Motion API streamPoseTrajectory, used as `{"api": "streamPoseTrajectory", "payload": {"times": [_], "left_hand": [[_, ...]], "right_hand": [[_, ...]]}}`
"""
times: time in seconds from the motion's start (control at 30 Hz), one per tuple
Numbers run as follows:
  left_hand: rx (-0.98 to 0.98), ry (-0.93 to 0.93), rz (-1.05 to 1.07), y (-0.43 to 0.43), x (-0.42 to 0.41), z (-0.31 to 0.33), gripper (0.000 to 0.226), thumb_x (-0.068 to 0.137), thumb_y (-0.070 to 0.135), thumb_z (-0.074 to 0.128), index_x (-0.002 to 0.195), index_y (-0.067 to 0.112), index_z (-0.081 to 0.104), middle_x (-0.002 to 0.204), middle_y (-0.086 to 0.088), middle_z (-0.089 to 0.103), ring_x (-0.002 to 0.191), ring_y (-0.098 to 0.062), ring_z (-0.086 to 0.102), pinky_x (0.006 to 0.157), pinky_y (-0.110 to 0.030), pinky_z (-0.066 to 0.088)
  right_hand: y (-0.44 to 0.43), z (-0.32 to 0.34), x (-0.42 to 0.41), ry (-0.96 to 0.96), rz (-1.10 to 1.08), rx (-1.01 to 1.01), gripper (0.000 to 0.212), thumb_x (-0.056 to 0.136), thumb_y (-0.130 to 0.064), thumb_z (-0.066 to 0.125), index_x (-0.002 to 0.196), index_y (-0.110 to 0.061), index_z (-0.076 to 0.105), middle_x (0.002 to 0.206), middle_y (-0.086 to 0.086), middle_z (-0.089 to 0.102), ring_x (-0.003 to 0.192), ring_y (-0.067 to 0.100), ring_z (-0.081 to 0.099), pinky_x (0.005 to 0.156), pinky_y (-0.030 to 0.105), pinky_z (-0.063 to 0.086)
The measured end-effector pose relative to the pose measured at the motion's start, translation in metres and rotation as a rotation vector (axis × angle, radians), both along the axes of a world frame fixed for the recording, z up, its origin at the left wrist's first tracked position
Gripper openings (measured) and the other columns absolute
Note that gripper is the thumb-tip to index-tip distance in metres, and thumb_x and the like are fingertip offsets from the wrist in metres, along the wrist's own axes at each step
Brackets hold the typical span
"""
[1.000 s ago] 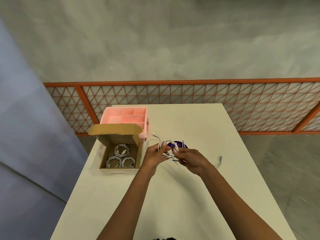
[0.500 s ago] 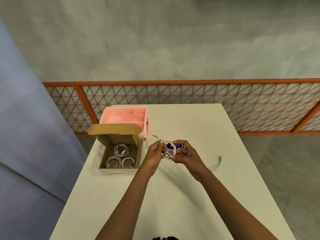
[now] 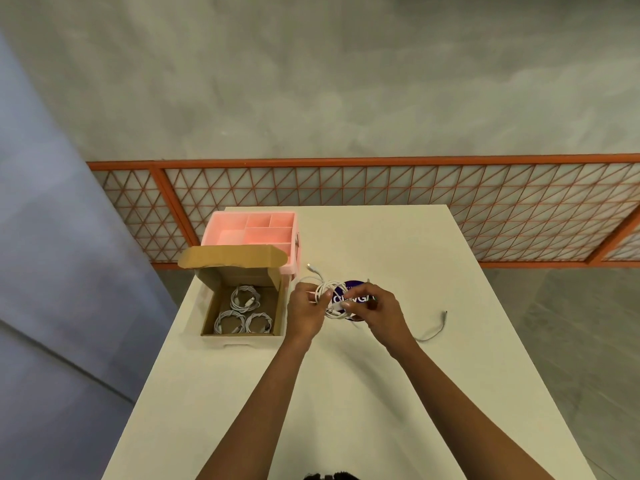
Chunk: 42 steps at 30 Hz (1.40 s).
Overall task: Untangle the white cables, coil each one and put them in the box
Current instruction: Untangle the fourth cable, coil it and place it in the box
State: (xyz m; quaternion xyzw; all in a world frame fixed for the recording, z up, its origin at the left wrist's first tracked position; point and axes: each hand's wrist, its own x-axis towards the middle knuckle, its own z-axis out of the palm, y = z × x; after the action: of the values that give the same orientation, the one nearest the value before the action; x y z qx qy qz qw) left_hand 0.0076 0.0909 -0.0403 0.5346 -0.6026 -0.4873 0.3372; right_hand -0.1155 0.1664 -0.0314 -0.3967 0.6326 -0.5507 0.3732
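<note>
Two hands: left hand (image 3: 304, 315) and right hand (image 3: 378, 315) are pinching a loosely looped white cable (image 3: 327, 294) with curled fingers, over a purple disc (image 3: 351, 289).
Cable tail (image 3: 433, 334): trailing rightward across the desk (image 3: 346, 393).
Cardboard box (image 3: 242, 337): sitting open just left of the left hand, holding three coiled cables (image 3: 244, 297).
Pink organiser (image 3: 252, 230): standing right behind the box.

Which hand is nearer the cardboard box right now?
Left. The left hand sits just beside the right wall of the cardboard box; the right hand is farther right, past the left. Both grip the white cable.
</note>
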Motion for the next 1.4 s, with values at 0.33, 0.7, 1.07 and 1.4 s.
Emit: {"api": "streamPoseTrajectory", "payload": {"times": [0.33, 0.7, 1.07, 1.4], "left_hand": [[-0.111, 0.045, 0.094, -0.006, 0.011, -0.013, 0.009, 0.083, 0.009, 0.072, 0.079, 0.004, 0.065, 0.067, -0.006, 0.064, 0.068, -0.027, 0.065, 0.063, -0.042, 0.059], [0.222, 0.154, 0.094, -0.025, 0.073, -0.046, 0.019, 0.085, -0.008, 0.062, 0.103, -0.006, 0.066, 0.09, -0.013, 0.067, 0.075, -0.02, 0.063, 0.056, -0.017, 0.056], [0.256, 0.285, 0.282, -0.082, 0.134, -0.061, 0.01, 0.082, -0.011, 0.063, 0.089, -0.003, 0.065, 0.073, -0.011, 0.067, 0.073, -0.021, 0.064, 0.053, -0.021, 0.057], [0.148, -0.254, 0.196, -0.117, 0.145, -0.095, 0.009, 0.071, 0.001, 0.079, 0.074, 0.004, 0.072, 0.079, -0.015, 0.071, 0.081, -0.033, 0.068, 0.079, -0.043, 0.057]], "right_hand": [[-0.007, -0.007, 0.008, -0.007, -0.071, 0.08, 0.006, 0.081, -0.007, 0.072, 0.088, -0.007, 0.071, 0.079, -0.004, 0.069, 0.065, 0.005, 0.061, 0.069, 0.033, 0.055], [-0.031, -0.032, 0.053, -0.063, 0.002, 0.291, 0.015, 0.084, -0.001, 0.064, 0.097, -0.006, 0.071, 0.085, 0.003, 0.069, 0.079, 0.013, 0.062, 0.069, 0.021, 0.053], [-0.103, -0.044, 0.112, -0.041, 0.102, 0.453, 0.029, 0.088, -0.012, 0.054, 0.117, -0.013, 0.062, 0.112, 0.003, 0.063, 0.11, 0.022, 0.059, 0.099, 0.039, 0.049], [-0.134, -0.05, 0.126, 0.098, 0.268, 0.624, 0.03, 0.094, -0.01, 0.043, 0.124, -0.012, 0.047, 0.105, 0.017, 0.064, 0.066, 0.022, 0.063, 0.057, 0.028, 0.054]]}}
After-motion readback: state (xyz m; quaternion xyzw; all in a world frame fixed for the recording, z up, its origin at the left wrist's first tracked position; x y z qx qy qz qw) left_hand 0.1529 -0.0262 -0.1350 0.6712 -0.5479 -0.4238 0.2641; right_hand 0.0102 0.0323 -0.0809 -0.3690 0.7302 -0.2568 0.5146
